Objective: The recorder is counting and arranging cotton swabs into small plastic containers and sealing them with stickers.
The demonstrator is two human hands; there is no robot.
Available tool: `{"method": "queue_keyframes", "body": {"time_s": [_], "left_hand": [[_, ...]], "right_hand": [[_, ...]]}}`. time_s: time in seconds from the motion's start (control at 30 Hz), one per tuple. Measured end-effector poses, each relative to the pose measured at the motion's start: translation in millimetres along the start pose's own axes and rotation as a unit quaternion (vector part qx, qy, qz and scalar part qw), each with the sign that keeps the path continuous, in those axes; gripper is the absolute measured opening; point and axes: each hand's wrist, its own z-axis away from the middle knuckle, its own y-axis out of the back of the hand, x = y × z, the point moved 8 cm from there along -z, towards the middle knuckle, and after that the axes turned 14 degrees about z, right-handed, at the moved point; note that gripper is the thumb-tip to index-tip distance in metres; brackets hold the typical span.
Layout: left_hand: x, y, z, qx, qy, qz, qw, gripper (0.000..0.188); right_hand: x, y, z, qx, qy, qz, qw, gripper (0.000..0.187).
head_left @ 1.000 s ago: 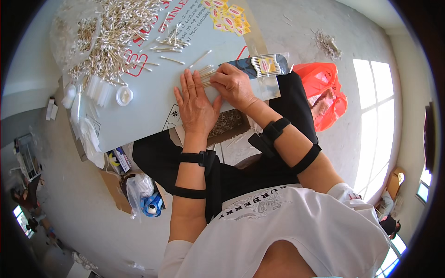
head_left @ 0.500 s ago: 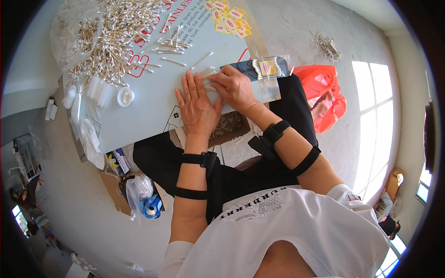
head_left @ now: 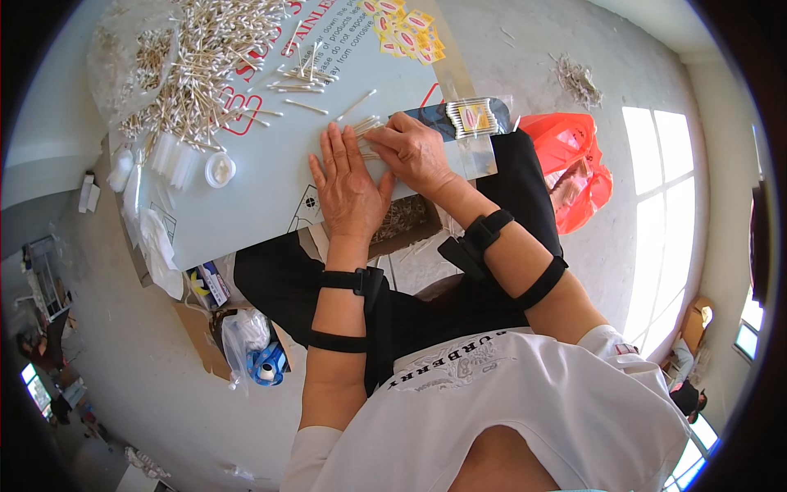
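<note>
My left hand (head_left: 348,193) lies flat on the table, its fingers stretched out beside a small row of cotton swabs (head_left: 368,126). From the other side my right hand (head_left: 416,156) bends over the same swabs, thumb and fingers pinched together at their near ends. The fingers partly hide these swabs. Just right of that hand, a clear pack of cotton swabs with a yellow label (head_left: 474,118) rests on a dark blue strip (head_left: 432,117). Several loose swabs (head_left: 307,107) are scattered beyond my left fingertips.
A large swab heap (head_left: 213,61) with a clear plastic bag (head_left: 131,61) covers the table's far left. Clear tubes (head_left: 174,161) and a round white tub (head_left: 220,170) stand nearer. Yellow cards (head_left: 407,34) lie far right. Below the edge are an open carton (head_left: 406,238) and a red bag (head_left: 566,164).
My right fingers have shifted slightly left over the swabs. My left hand has stayed flat in almost the same place.
</note>
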Motion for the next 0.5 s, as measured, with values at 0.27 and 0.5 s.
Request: {"method": "queue_keyframes", "body": {"time_s": [0.27, 0.5], "left_hand": [[-2, 0, 1, -0.001, 0.004, -0.001, 1.0, 0.091], [-1, 0, 1, 0.016, -0.012, -0.014, 1.0, 0.09]], "right_hand": [[2, -3, 4, -0.015, -0.016, -0.054, 0.998, 0.012], [13, -6, -16, -0.011, -0.039, -0.042, 0.998, 0.01]]}}
